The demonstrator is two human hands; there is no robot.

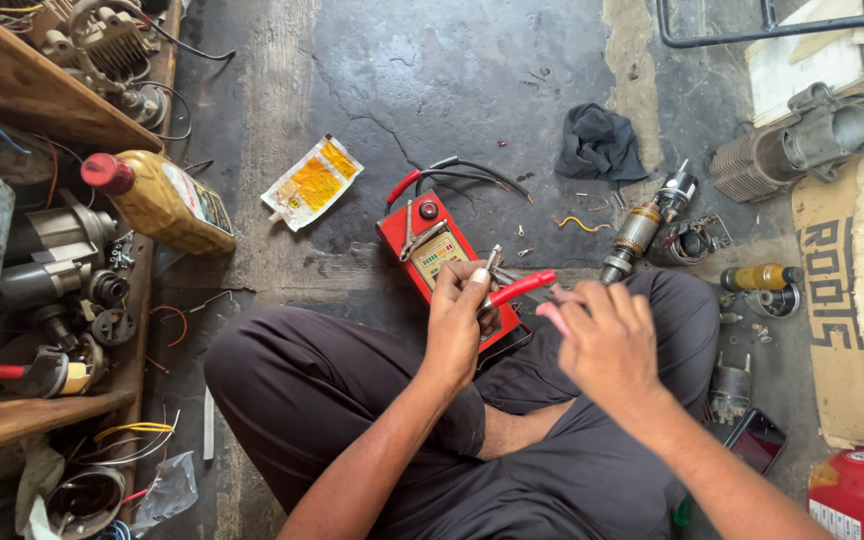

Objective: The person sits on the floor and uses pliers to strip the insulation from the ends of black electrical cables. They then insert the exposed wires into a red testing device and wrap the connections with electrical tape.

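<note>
**Pliers held over lap, surrounded by floor clutter**

Head view:
Pliers [522, 290] with red handles, held level between both hands above the lap. Right hand [607, 345] closed around the handle ends. Left hand [457, 320] closed at the jaw end, fingertips pinching a small metal part [493, 258]; exact contact with the plier jaws not discernible.

Directly beneath: red tester box [432, 250] with dial face, resting on the dark concrete floor [432, 80] against the knees; red and black leads [457, 172] trailing from its far end.

To the right: starter armature [642, 228] lying tilted, just beside a small motor housing [690, 240]; dark rag [600, 145] further out; finned cylinder [797, 145] near cardboard [852, 300]. Phone [754, 440] beside the right knee.

To the left: yellow sachet [312, 182] flat on floor, well apart from the hands; yellow oil bottle [157, 200] with red cap lying on a wooden shelf [42, 95] loaded with motor parts.

Small screws and wire offcuts scattered between tester and rag.
</note>
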